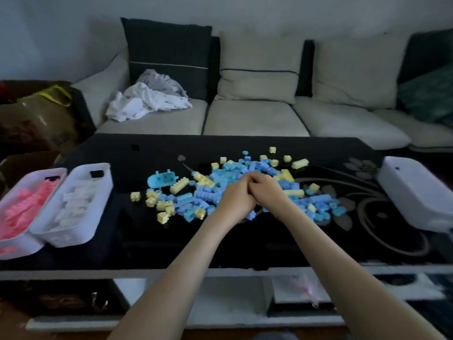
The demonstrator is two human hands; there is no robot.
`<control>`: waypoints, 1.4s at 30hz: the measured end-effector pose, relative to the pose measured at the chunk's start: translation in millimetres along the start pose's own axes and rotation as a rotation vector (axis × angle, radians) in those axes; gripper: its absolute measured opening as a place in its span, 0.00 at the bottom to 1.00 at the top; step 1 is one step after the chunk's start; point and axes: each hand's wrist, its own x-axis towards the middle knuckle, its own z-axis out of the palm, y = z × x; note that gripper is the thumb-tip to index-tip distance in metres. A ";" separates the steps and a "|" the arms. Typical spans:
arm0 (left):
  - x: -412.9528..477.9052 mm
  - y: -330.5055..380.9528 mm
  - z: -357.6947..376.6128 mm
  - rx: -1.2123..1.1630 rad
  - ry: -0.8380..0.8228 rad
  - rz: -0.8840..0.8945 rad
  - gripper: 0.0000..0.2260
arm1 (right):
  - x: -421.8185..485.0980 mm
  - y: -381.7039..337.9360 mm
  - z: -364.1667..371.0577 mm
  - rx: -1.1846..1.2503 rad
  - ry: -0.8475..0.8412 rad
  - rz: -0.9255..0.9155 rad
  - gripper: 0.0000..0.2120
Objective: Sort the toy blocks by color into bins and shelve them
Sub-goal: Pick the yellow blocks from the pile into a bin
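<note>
Already pink plastic blocks (27, 207) fill one white plastic bin (19, 244) and white blocks (73, 204) its neighbour (69, 238). Blue and yellow blocks (186, 200) lie unsorted on the dark glass tabletop (147, 241). Above them the left hand (236, 197) and right hand (266, 188) meet, fingers curled; whether they hold anything, I cannot tell. Nothing looks shelved.

Open tabletop (127, 173) separates the white-block bin (61, 238) from the block pile (186, 200).

The table (245, 244) has a glossy black top. Blue and yellow blocks (210, 192) look matt plastic, like the smooth white bins (76, 204). Sofa (255, 119) and crumpled laundry (149, 99) are cloth.
</note>
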 end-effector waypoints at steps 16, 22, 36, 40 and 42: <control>24.8 111.5 157.3 -0.203 -0.320 0.164 0.09 | -48.6 176.4 -199.7 -0.609 0.580 0.462 0.17; 34.7 136.9 199.7 -0.247 -0.282 0.235 0.14 | -58.5 209.2 -215.0 -0.835 0.444 0.552 0.08; 63.8 154.7 242.1 -0.435 -0.451 0.325 0.18 | -58.1 191.3 -210.7 -0.716 0.486 0.517 0.10; 62.2 150.5 242.3 -0.404 -0.430 0.350 0.22 | -54.1 185.0 -207.5 -0.661 0.577 0.508 0.09; 60.3 155.0 242.4 -0.304 -0.383 0.404 0.23 | -57.3 183.4 -206.5 -0.631 0.650 0.526 0.07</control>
